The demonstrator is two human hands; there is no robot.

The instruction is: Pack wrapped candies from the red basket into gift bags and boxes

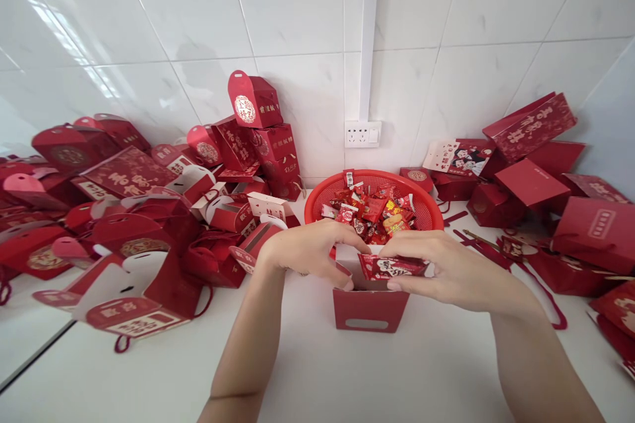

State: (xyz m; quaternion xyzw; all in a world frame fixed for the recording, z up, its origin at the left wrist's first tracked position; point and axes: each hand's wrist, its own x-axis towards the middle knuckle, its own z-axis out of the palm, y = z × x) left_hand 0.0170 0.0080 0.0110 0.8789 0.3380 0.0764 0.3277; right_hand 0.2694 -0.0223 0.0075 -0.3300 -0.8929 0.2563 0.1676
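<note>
A red paper gift box [371, 312] stands upright on the white table in front of me, its top open and its inside pale. My left hand [317, 248] grips the box at its upper left, the thumb at the near rim and the fingers reaching over the far side. Between the thumb and fingers of my right hand [441, 264] is a red candy packet [394, 267] with white printing, held over the opening at the right. Just behind the box sits a red plastic basket [433, 201] of wrapped candies [373, 210]. How full the box is stays hidden.
Many red gift boxes [143, 294] crowd the table on the left, with a stack of boxes [275, 145] against the tiled wall. More red boxes [536, 185] and bags pile up at the right, near a loose red cord [550, 307]. A wall socket [362, 134] is above the basket.
</note>
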